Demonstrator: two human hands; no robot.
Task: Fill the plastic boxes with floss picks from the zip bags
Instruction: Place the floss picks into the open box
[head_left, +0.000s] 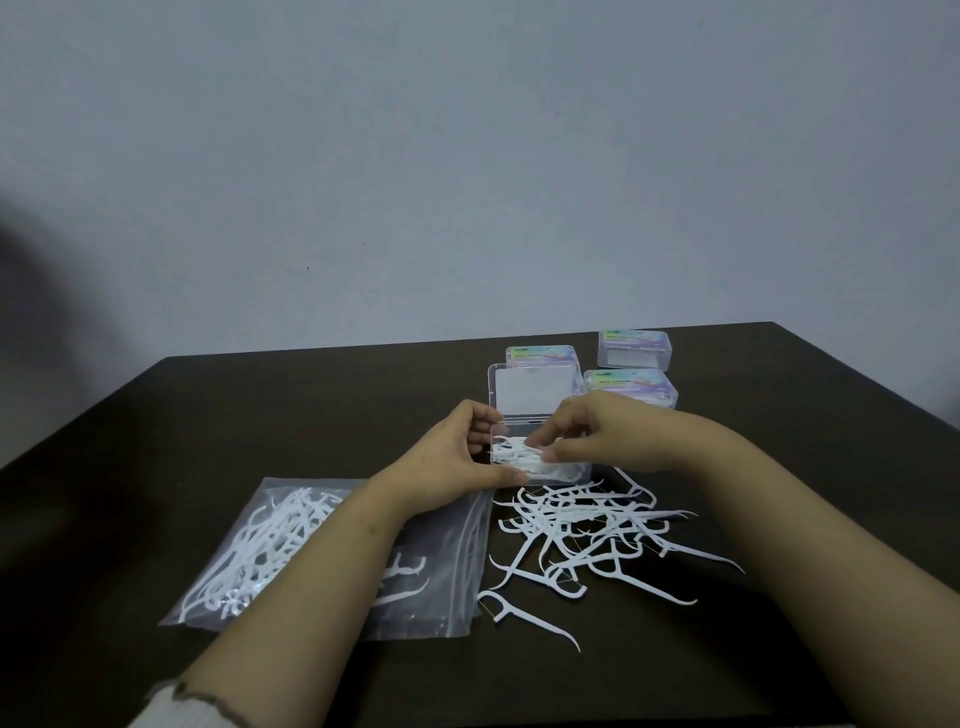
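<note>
Both forearms outstretched, left hand (457, 457) fingers around open plastic box (540, 457), right hand (597, 436) fingers pinching floss picks (519, 449).

Both bare arms reach forward, up toward 12 o'clock, and the two hands meet close together. The left hand (457, 457) comes in from 7 o'clock, its fingers curled with the thumb low and the fingertips high, so its grip wraps round something small. The right hand (597, 434) comes in from 4 o'clock with its palm turned down, and its fingers (545, 441) bend toward 9 o'clock in a pinching grip; a pale sleeve cuff (171, 709) shows low on the left arm.
</note>
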